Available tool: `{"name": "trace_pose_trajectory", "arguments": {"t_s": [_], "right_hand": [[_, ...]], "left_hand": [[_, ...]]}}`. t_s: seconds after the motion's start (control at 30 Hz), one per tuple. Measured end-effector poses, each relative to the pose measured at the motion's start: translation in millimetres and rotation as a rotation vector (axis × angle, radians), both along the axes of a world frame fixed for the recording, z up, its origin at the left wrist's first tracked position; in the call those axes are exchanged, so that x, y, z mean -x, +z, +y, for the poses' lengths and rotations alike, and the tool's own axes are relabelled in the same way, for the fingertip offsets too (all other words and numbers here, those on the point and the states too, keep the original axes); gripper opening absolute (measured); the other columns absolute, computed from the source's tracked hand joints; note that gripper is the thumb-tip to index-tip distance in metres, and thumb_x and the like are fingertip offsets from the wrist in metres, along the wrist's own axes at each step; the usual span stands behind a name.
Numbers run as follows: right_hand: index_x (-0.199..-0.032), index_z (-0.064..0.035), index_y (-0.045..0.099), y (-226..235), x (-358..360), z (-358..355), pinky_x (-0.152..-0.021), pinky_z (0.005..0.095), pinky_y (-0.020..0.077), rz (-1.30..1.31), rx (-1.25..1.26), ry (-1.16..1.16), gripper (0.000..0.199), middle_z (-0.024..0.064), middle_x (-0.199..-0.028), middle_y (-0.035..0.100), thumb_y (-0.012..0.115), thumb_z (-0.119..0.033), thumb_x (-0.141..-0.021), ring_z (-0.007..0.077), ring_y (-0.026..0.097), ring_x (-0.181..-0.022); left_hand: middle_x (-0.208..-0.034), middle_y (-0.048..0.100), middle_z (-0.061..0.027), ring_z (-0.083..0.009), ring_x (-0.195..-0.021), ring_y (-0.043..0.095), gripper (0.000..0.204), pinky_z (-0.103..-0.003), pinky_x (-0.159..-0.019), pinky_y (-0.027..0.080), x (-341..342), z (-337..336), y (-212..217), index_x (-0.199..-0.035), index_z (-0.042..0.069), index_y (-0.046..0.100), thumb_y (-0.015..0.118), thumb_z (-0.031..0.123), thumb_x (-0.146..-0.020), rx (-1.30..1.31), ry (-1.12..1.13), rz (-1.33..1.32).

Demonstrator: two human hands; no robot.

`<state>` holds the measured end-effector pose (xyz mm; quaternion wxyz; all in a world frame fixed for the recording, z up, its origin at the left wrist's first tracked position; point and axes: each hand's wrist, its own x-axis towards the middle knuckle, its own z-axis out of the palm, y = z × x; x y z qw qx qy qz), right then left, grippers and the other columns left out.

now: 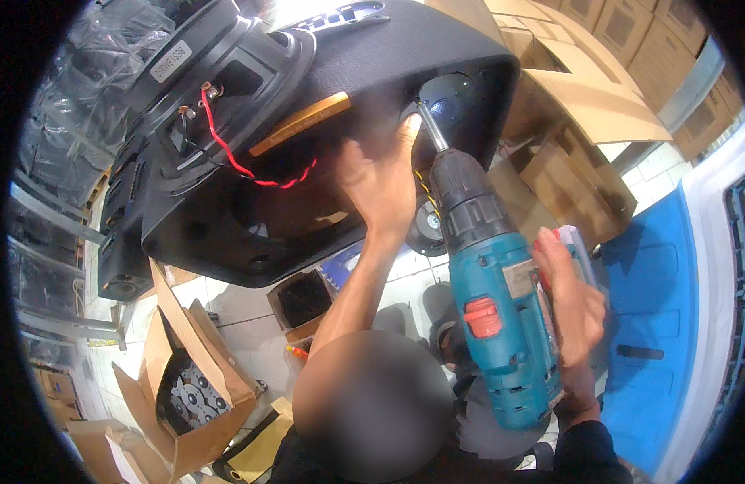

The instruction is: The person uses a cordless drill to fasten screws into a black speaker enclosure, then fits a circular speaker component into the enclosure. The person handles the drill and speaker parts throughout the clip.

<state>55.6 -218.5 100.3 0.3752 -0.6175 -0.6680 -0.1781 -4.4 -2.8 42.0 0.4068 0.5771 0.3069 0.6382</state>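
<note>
The black, boxy speaker cabinet [389, 58] is before you; the teal-and-black power drill [499, 282], gripped in the fingers of your right hand [572, 302], points at it; the thumb of your left hand [386, 177] is beside the slim silver bit [434, 130], its blurred fingers' grip impossible to tell.

Grips a teal drill [501, 331] with the right hand [578, 310], pointing its metal bit [434, 129] at a black speaker cabinet [449, 44]. Holds the left hand [389, 181] just beside that bit, right of a speaker driver [199, 48] trailing red wire [219, 143].
</note>
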Motion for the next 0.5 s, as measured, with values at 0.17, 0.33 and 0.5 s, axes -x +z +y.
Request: {"name": "trace_pose_trajectory", "arguments": {"t_s": [0.17, 0.33, 0.5], "right_hand": [[-0.123, 0.0226, 0.048, -6, 0, 1, -0.055, 0.0338, 0.0520, 0.018, -0.029, 0.014, 0.055, 0.0292, -0.098, 0.066, 0.068, 0.001, -0.077, 0.0252, 0.065, -0.061], [-0.126, 0.0212, 0.047, -10, 0, -4, -0.059, 0.0338, 0.0543, 0.029, -0.045, -0.003, 0.056, 0.0266, -0.096, 0.068, 0.068, 0.001, -0.078, 0.0260, 0.069, -0.068], [-0.133, 0.0090, 0.048, -20, 1, -10, -0.065, 0.0322, 0.0559, 0.163, 0.015, -0.137, 0.058, 0.0205, -0.096, 0.071, 0.068, 0.000, -0.080, 0.0251, 0.072, -0.076]], "left_hand": [[-0.086, 0.070, -0.0091, -0.0172, -0.078, 0.063, 0.027, -0.035, -0.075, 0.049, -4, 4, -7, -0.089, -0.002, 0.067, 0.079, 0.022, -0.083, 0.040, 0.028, 0.002], [-0.084, 0.069, -0.0098, -0.0183, -0.076, 0.061, 0.030, -0.035, -0.075, 0.048, -2, 0, -1, -0.088, -0.002, 0.066, 0.079, 0.024, -0.082, 0.017, 0.010, 0.000], [-0.100, 0.070, -0.0075, -0.0150, -0.087, 0.062, 0.028, -0.032, -0.085, 0.047, 0, -2, 1, -0.103, -0.001, 0.066, 0.076, 0.017, -0.085, 0.038, 0.038, 0.139]]}}
